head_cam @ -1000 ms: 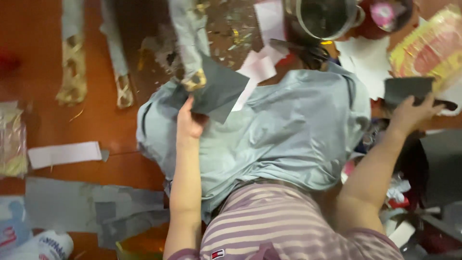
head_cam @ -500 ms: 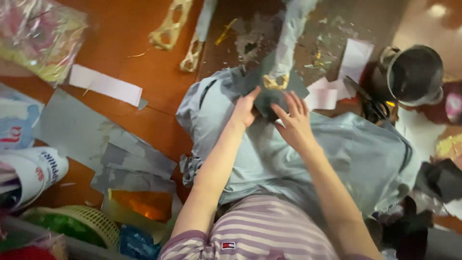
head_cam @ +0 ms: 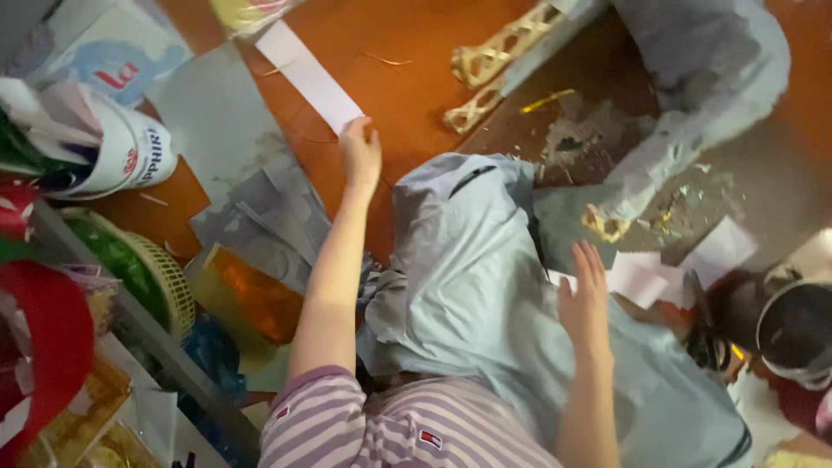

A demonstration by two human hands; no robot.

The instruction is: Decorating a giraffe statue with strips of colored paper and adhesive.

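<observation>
The pale blue-grey cloth [head_cam: 485, 303] lay heaped across the lap: soft, floppy, light by the look of it, best gathered at a folded edge. Just beyond the cloth sat a dark grey card sheet [head_cam: 568, 230], stiff and flat, easy to slide. The right hand [head_cam: 585, 299] rested open on the cloth beside that card, fingers spread, holding nothing. Well left of the cloth, on the orange floor [head_cam: 407, 78], the left hand [head_cam: 360, 156] touched the near end of a white paper strip [head_cam: 308, 74], thin, bendable, best pinched at that end; whether its grip had closed, I could not tell.
</observation>
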